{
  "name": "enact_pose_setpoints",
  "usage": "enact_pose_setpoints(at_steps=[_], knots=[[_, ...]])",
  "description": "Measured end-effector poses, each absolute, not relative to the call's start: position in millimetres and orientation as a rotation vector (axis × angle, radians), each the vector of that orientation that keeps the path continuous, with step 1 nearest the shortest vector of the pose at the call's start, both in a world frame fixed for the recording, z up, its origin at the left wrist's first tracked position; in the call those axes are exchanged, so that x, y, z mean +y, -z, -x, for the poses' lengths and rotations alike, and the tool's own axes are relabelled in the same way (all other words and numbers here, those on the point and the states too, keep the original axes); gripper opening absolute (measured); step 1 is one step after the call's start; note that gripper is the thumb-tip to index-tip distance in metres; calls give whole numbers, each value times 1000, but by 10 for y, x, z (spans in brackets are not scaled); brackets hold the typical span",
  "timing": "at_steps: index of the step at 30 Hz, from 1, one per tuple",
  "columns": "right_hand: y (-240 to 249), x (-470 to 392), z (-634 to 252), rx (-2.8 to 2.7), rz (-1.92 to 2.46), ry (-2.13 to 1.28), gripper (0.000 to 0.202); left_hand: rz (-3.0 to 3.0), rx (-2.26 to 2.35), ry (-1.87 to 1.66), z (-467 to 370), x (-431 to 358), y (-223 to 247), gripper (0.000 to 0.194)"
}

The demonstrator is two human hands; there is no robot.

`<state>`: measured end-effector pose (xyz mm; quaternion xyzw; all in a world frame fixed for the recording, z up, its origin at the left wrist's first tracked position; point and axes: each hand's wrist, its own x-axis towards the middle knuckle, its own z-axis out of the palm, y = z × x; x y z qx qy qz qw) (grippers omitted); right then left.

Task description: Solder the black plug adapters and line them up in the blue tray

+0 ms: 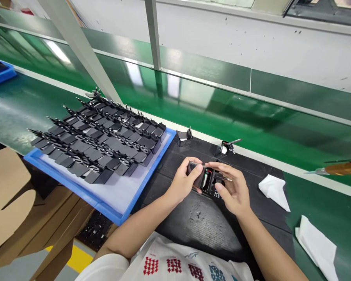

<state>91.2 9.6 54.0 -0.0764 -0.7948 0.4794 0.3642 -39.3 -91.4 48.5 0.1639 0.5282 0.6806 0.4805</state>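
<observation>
In the head view, the black plug adapter (206,180) is between the two hands, above the mat (193,222) on the bench (302,197). Its casing stands open, showing a green board (205,180) and a bit of red wire (210,172).

The left hand (185,177) has its grip closed on the casing's left part, thumb on top and fingers behind. The right hand (236,189) is curled loosely about the end with the metal pins, fingers over the far edge and thumb near the close one; whether that grip presses firmly I cannot tell.

The main risk, I judge, is the wire: if the two parts were pushed together with it lying across the edge, it could be pinched or nicked. Uneven pressure from the hands could seat the parts crooked, and a slack right grip could let the pin end twist and strain the wire. A fingertip over the opening might also get caught.

Around the hands, a second open adapter (223,149) and another lone adapter (184,138) rest near the mat's far edge, where a wide elbow or sleeve seems unlikely to reach but knuckles might. The packed rows of adapters (95,142) in the blue tray (142,201) stand close to the left forearm; a careless swing could topple some.
</observation>
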Motion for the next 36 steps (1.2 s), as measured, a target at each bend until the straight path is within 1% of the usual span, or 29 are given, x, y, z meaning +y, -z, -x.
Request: enact_pose_setpoints(at_steps=[3, 7, 9, 12, 14, 16, 18, 20, 23, 28, 32, 34, 36], knots=[[-614, 57, -927, -2047, 274, -1182, 26, -499, 1349, -1669, 384, -941, -484, 49], [-725, -33, -914, -2051, 477, -1253, 17, -709, 1508, -1734, 360, -979, -464, 42], [-744, -74, -903, -2077, 509, -1175, 13, -786, 1569, -1759, 345, -989, -442, 40], [-741, -120, -903, -2114, 460, -792, 17, -831, 1612, -1826, 321, -992, -399, 39], [-736, -146, -911, -2171, 375, -480, 22, -833, 1618, -1898, 307, -990, -370, 39], [-731, -173, -918, -2233, 300, -243, 28, -829, 1603, -1967, 295, -988, -344, 39], [-726, -201, -920, -2263, 268, -96, 32, -825, 1580, -2015, 283, -985, -324, 39], [-719, -226, -914, -2264, 257, -19, 34, -820, 1558, -2048, 271, -984, -311, 36], [-706, -256, -902, -2264, 251, -12, 37, -846, 1533, -2088, 257, -995, -298, 34], [-674, -281, -885, -2267, 209, -171, 41, -965, 1450, -2134, 273, -1019, -289, 33], [-682, -256, -896, -2286, 224, -209, 42, -820, 1427, -2060, 299, -1002, -276, 34], [-714, -211, -919, -2253, 228, -317, 39, -697, 1365, -2008, 300, -985, -274, 38], [-751, -147, -942, -2146, 307, -500, 37, -587, 1293, -1966, 294, -969, -283, 42]])
